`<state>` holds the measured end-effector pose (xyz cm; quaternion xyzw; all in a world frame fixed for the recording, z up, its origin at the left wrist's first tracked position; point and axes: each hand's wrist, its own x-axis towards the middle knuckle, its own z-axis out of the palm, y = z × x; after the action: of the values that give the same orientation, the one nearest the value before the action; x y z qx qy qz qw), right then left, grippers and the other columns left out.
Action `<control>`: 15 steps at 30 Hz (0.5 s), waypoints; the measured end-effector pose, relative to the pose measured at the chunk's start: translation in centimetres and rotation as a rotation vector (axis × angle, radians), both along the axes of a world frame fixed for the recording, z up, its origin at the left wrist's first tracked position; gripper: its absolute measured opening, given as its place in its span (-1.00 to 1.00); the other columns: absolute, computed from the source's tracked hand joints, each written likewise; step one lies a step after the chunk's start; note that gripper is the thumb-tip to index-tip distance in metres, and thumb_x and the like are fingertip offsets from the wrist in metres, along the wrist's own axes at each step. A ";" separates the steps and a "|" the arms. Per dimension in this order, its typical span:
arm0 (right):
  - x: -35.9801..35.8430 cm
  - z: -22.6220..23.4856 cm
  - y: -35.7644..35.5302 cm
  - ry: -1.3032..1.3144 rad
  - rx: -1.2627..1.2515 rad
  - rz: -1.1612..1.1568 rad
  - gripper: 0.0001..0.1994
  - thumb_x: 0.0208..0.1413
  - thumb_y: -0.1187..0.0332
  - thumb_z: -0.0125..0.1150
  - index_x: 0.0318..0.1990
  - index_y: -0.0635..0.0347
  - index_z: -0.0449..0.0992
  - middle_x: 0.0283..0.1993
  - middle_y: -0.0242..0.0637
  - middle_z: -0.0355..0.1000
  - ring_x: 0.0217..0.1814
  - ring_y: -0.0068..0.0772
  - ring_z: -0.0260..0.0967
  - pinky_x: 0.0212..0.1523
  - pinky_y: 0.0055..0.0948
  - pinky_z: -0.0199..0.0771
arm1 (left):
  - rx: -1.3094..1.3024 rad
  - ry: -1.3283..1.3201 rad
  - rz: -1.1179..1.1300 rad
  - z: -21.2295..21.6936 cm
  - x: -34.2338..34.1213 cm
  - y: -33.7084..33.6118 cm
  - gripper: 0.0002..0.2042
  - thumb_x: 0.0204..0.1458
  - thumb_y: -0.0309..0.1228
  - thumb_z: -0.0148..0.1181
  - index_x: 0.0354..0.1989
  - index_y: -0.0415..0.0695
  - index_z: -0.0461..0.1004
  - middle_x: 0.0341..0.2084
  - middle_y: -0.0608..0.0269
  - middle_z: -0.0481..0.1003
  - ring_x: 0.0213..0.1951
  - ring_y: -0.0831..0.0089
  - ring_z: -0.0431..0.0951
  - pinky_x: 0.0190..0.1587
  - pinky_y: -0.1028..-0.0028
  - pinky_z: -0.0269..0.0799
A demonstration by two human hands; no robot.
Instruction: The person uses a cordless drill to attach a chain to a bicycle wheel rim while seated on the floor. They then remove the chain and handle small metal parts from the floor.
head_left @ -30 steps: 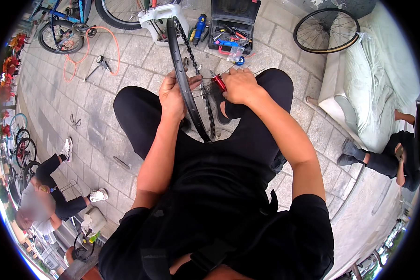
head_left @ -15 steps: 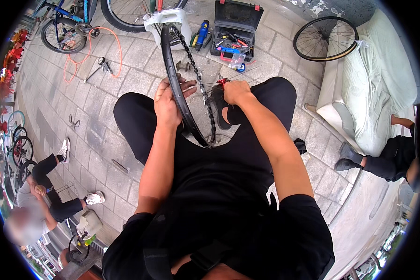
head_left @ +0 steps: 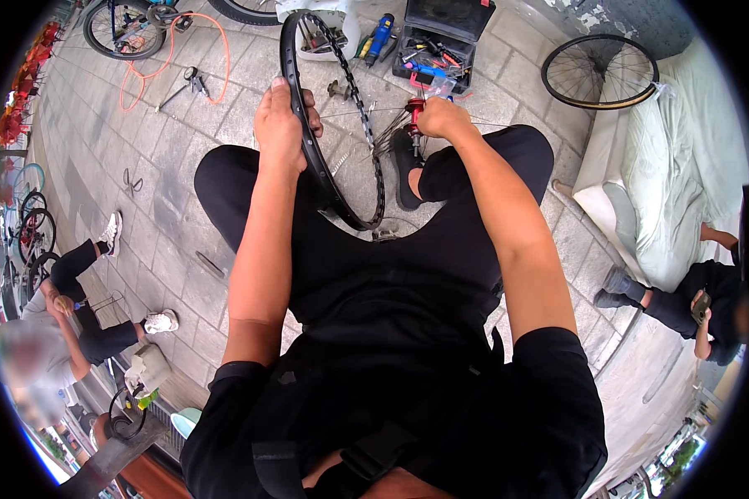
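Note:
A black bicycle rim [head_left: 312, 155] stands on edge between my bent knees. My left hand [head_left: 281, 125] is closed around its left side, thumb up and fingertips showing on the inner face. Right of it, my right hand [head_left: 443, 118] grips a red wheel hub [head_left: 415, 108] with a silver axle end pointing down. Thin loose spokes fan out from the hub, and at least one reaches toward the rim. My dark shoe [head_left: 407, 170] is just under the hub. Whether any spoke is fastened in the rim is too fine to make out.
Ahead lie an open black toolbox [head_left: 437, 62], a blue power tool [head_left: 380, 37], a white container [head_left: 320, 33] and a metal hub part [head_left: 338, 89]. A pump gauge [head_left: 193, 79] with orange hose lies left. Another wheel [head_left: 599, 71] leans by a covered sofa [head_left: 670, 166]. People sit on both sides.
My left hand has gone from fingers spread near a spoke to wrapping the rim. The red hub now shows more of its length, tilted upright. The whole view has shifted slightly.

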<state>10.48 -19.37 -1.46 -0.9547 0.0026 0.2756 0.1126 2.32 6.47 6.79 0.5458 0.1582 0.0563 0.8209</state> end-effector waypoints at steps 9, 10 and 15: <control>0.8 0.8 0.5 -0.066 -0.034 0.012 -0.52 0.16 0.19 0.16 0.21 0.18 0.55 0.31 -0.01 0.47 0.37 -0.01 0.42 0.33 -0.09 0.40 | -0.091 0.000 -0.054 2.4 1.1 0.2 -0.75 0.42 -0.24 -0.02 -0.15 -0.20 0.35 -0.39 0.18 0.46 -0.49 0.43 0.41 -0.50 0.41 0.39; 0.8 0.9 0.5 -0.071 -0.042 0.022 -0.52 0.16 0.19 0.16 0.21 0.17 0.54 0.31 -0.01 0.47 0.37 -0.01 0.42 0.33 -0.09 0.40 | -0.094 0.001 -0.055 2.3 1.6 0.5 -0.76 0.41 -0.26 0.00 -0.14 -0.21 0.35 -0.37 0.18 0.46 -0.47 0.43 0.42 -0.49 0.41 0.39; 0.9 -0.8 -0.4 -0.008 -0.051 -0.032 -0.53 0.16 0.20 0.12 0.20 0.15 0.55 0.33 -0.04 0.46 0.39 -0.02 0.39 0.34 -0.11 0.39 | -0.108 0.050 -0.045 1.9 2.7 1.2 -0.79 0.38 -0.30 0.08 -0.08 -0.22 0.36 -0.30 0.17 0.46 -0.42 0.42 0.44 -0.47 0.44 0.43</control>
<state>11.36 -19.75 -2.24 -0.9582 0.0245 0.2697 0.0924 5.06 7.64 8.66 0.5052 0.1689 0.0155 0.8462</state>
